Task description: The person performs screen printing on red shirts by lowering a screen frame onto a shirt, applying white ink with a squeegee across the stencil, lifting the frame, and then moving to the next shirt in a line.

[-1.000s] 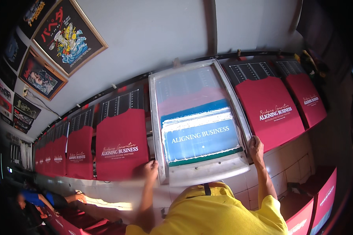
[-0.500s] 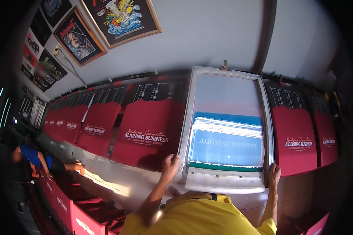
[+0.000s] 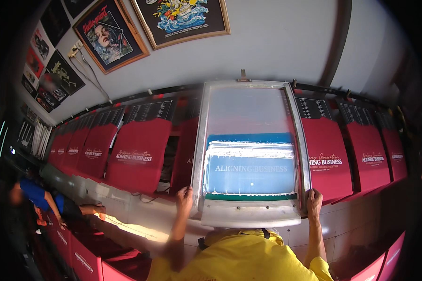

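- Wall (image 3: 286, 47): pale grey, runs behind everything, framed pictures (image 3: 111, 37) upper left.
- Red shirts (image 3: 138, 150): long row on dark boards, white print on the chests, both sides of the frame.
- Screen frame (image 3: 199, 154): mid-row, right in front of the person, partly covering the shirts either side. Can't tell if it's touching fabric.
- Yellow top (image 3: 239, 257): the wearer's, bottom edge, just below the frame.
- Blue panel (image 3: 251, 179): lower half of the mesh, pale lettering, streaky white band (image 3: 248, 150) across it.
- Co-worker (image 3: 44, 194): blue top, far left.
- Left hand (image 3: 184, 200): closed on left rail, near bottom corner.
- Right hand (image 3: 314, 200): closed on right rail, about level.
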Available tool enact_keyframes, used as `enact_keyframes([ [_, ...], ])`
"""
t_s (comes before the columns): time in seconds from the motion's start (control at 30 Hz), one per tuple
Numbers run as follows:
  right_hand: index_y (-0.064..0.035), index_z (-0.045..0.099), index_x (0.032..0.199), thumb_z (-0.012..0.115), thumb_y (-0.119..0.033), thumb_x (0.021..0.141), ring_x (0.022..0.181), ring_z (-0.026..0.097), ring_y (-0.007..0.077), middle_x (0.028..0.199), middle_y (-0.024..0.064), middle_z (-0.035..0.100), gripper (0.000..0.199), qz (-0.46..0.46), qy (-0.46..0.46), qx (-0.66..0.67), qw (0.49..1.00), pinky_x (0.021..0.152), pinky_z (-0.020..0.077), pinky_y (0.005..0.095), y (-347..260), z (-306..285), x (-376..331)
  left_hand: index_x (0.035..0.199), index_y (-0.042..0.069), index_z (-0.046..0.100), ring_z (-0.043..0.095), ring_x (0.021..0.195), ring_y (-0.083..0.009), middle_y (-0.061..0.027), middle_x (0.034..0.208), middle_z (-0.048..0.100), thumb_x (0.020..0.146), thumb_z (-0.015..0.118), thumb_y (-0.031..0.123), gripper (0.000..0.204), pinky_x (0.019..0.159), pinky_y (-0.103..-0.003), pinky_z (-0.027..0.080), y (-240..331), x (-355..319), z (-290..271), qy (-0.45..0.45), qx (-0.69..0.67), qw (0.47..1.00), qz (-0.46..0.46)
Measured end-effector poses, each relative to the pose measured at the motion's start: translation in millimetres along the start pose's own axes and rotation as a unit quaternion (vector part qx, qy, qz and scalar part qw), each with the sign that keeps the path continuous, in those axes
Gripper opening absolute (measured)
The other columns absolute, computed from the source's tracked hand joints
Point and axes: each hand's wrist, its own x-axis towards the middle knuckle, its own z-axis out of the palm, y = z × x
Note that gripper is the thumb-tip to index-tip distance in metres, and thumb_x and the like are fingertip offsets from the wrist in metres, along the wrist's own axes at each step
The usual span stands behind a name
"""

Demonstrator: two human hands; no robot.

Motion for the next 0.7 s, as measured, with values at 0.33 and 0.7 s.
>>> enact_keyframes([
  [0.33, 0.0081, 0.064, 0.089, 0.052, -0.022, 0.094, 0.067, 0.059, 0.0289, 0.074, 0.0226, 0.063, 0.033, 0.029, -0.023, -0.062, 0.997, 0.068, 0.0463, 0.0386, -69.3, 86.4, -47.9, 0.082, -0.005, 0.062, 0.055, 0.064, -0.0231, -0.0149, 0.067, 0.058, 0.095, 0.058, 0.029, 0.036, 0.063, -0.038, 0.044, -53.8, 61.9, -91.3, 0.003, 0.038, 0.999, 0.029],
  [0.7, 0.0039, 0.069, 0.093, 0.052, -0.024, 0.093, 0.076, 0.064, 0.0415, 0.079, 0.0259, 0.065, 0.033, 0.022, 0.019, -0.1, 0.995, 0.072, 0.0488, 0.0436, -81.0, 125.3, -46.2, 0.077, -0.004, 0.059, 0.052, 0.059, -0.0176, -0.0104, 0.062, 0.057, 0.095, 0.057, 0.028, 0.037, 0.058, -0.036, 0.04, -64.8, 116.8, -96.6, -0.03, 0.069, 0.997, 0.025],
])
